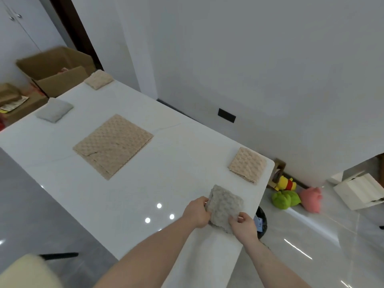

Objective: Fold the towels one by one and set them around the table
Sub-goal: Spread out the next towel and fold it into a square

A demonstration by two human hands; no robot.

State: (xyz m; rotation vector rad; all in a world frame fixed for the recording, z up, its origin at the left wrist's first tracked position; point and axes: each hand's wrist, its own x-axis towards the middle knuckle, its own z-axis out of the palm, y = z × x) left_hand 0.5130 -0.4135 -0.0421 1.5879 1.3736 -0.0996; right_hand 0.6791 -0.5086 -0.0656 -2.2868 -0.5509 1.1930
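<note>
A folded grey bumpy towel (pixel 225 204) lies near the near right end of the white table (pixel 166 183). My left hand (pixel 196 212) grips its left edge, and my right hand (pixel 243 224) pinches its near right corner. A folded beige towel (pixel 247 165) sits at the table's right corner. In the middle, a large beige towel (pixel 113 145) lies spread flat. At the far end rest a folded grey towel (pixel 54 110) and a folded beige towel (pixel 98 79).
Open cardboard boxes (pixel 56 69) stand beyond the table's far end. Plush toys (pixel 291 194) and a white box (pixel 359 191) lie on the floor to the right. A dark bin (pixel 261 224) sits below the table's edge. A pale chair (pixel 29 271) is at the bottom left.
</note>
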